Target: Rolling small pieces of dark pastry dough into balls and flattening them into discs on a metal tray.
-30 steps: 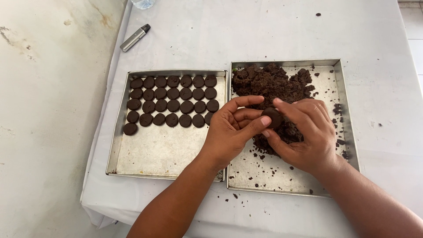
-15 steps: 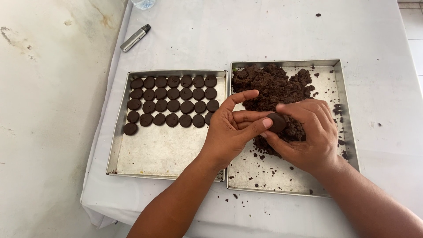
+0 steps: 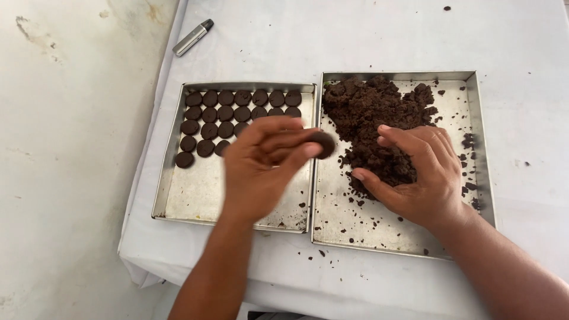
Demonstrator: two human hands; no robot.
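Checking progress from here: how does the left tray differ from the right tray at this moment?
The left tray holds neat rows of small round dark discs; the right tray holds a loose heap of dark crumbly dough. The left tray's bare metal is mostly clean; the right tray's is strewn with crumbs. The left hand carries one shaped disc above the left tray; the right hand rests on the dough. Both are rectangular metal trays.

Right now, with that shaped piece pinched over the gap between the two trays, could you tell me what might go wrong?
The dark disc sits only at the fingertips of the left hand, so it could slip or crumble onto the tray rim. Set down carelessly, it might dent the discs in the rows. The right hand, resting on the dough pile, could push crumbs onto the cloth.
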